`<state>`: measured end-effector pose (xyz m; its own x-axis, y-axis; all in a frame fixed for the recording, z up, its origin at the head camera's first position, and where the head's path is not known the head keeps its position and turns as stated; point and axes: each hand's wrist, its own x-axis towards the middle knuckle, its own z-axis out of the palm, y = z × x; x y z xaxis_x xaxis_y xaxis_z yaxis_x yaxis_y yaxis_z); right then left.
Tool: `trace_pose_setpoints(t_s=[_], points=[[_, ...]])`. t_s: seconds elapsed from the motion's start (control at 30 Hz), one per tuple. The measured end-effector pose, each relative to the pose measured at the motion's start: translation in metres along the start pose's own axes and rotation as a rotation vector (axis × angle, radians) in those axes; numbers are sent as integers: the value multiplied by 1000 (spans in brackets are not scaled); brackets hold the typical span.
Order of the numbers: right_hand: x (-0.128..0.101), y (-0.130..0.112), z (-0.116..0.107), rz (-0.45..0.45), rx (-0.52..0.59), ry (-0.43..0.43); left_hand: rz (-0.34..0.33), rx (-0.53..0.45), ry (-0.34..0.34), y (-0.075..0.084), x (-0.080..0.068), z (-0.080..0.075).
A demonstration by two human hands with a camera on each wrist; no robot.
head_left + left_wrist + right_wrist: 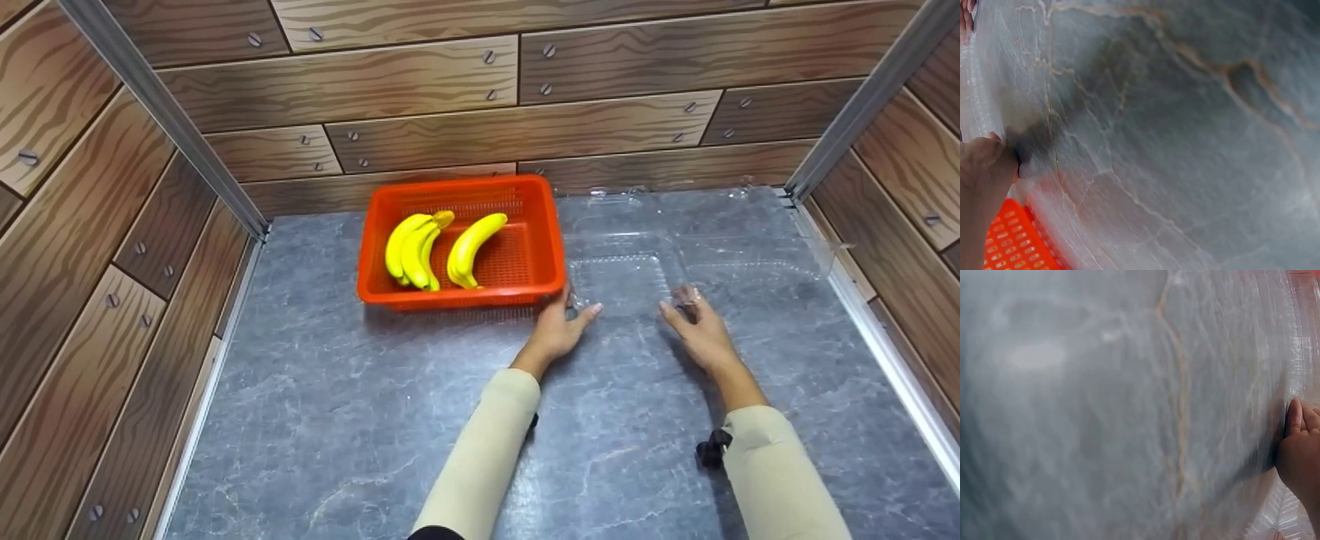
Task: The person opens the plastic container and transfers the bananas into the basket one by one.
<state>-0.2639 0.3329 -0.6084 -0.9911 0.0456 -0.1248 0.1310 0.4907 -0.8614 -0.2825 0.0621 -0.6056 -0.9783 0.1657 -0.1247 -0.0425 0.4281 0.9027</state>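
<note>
A clear plastic clamshell container (645,262) lies open on the grey marble tabletop (337,405), just right of the orange basket (551,232) holding bananas (435,247). The left hand (559,326) and right hand (697,326) touch its near corners; whether the fingers pinch the rim cannot be told. Its see-through edges are hard to trace, and both wrist views are blurred.

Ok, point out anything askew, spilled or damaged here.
Nothing stands out. The bananas lie inside the orange basket, which sits flat on the grey table. The clear plastic container lies open beside it, with the left hand and right hand at its near edge.
</note>
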Motion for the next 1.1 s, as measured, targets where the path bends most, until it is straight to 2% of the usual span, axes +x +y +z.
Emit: trace_pose_setpoints(t_s=[0.1,0.33,0.47,0.77,1.1], points=[[1,0,-1,12,23,3,-7,5,-2,1,0,1],[-1,2,-9,56,156,-49,-10,-19,7,1,-1,3],[2,5,-10,52,179,-37,-5,-28,9,1,0,3],[3,6,-9,43,108,-19,-40,-46,-2,1,-2,1],[1,8,-9,43,119,-36,-65,-44,-8,0,-2,2]])
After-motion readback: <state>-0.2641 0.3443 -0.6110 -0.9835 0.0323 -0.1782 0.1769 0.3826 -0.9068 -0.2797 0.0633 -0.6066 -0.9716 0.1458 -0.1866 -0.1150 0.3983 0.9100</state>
